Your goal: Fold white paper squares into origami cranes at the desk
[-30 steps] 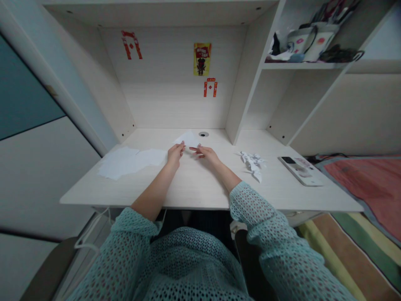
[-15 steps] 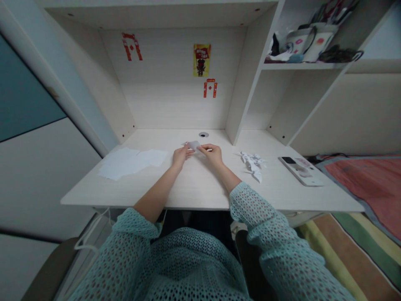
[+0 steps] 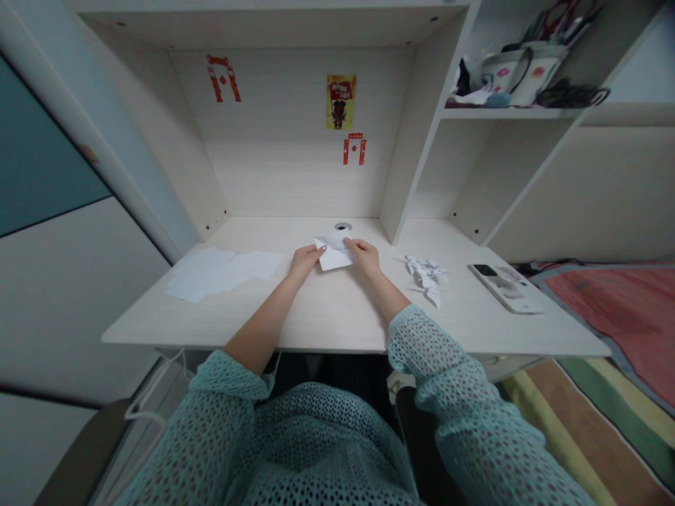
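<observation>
A small white sheet of paper with crease lines is held up above the desk between my hands. My left hand pinches its left edge, thumb on top. On the opposite edge my right hand grips it between thumb and fingers. To the left lie flat white paper sheets, overlapping one another. Several folded white paper pieces sit in a small heap to the right of my right hand.
The white desk has a round cable hole near the back panel. A phone lies on the right. Decorated cups with pens and scissors stand on the upper right shelf. A striped cloth is at the lower right.
The paper has been spread wider and turned so its face shows more fully. My hands have moved slightly apart, each keeping hold of an edge.
</observation>
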`<state>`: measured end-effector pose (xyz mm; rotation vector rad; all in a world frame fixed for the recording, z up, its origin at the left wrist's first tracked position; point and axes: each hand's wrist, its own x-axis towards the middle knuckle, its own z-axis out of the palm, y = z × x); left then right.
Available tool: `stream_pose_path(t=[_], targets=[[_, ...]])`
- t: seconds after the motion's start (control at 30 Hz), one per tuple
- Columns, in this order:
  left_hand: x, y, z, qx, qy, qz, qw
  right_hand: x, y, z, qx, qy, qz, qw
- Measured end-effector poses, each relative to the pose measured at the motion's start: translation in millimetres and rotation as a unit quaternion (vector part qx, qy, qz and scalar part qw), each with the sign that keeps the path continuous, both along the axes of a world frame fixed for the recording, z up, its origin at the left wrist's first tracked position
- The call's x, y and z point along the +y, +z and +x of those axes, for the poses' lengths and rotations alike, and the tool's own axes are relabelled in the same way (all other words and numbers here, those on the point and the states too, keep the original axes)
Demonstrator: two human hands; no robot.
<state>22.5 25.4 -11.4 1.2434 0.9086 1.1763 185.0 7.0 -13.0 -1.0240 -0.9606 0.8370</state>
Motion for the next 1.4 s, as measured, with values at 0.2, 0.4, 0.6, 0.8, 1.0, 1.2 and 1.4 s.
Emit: stream_pose_path(t=[0.2, 0.4, 0.6, 0.8, 1.0, 1.2, 1.4], targets=[[1, 0.4, -2, 0.065, 0.039, 0.067, 0.995, 2, -3.3, 2, 0.050, -0.029, -0.016, 0.998], [2, 5.8, -9, 0.077, 0.084, 0.085, 0.990, -1, 3.6, 5, 0.011, 0.025, -0.014, 1.000], [3, 3.6, -10, 0.024, 0.099, 0.053, 0.993, -7, 11.8, 5, -0.076, 0.110, 0.017, 0.991], [5, 2.7, -12, -0.008, 0.121, -0.003, 0.993, -6, 14.1, 9, -0.076, 0.198, 0.006, 0.977], [6, 3.1, -12, -0.001, 0.111, 0.010, 0.994, -2, 6.1, 7, -0.084, 0.189, 0.052, 0.977], [7, 2.1, -13, 0.014, 0.122, -0.019, 0.992, -9, 8.8, 5, -0.117, 0.193, 0.067, 0.972], [5, 8.2, -13, 0.035, 0.082, -0.085, 0.992, -9, 12.9, 7, -0.166, 0.122, 0.039, 0.978]])
